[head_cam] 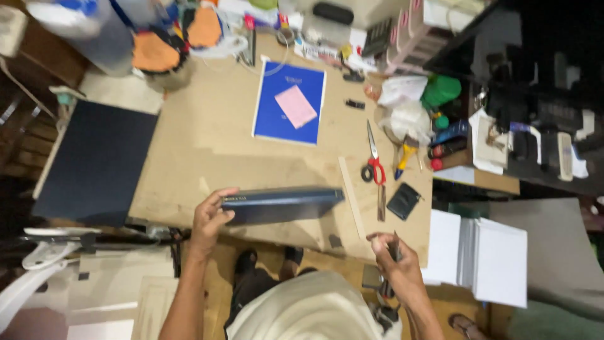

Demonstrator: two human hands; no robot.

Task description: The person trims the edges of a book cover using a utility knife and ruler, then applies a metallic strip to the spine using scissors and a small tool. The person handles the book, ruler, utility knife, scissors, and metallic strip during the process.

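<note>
Left hand (211, 217) fingers clamp the dark book (283, 204) at its left end; long axis along bench (207, 145) near edge. Right hand (395, 258) grips a thin tool, just right of it.

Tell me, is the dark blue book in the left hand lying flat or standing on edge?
On edge. The book shows its spine upward, with the left hand gripping its end to steady it on the table.
</note>
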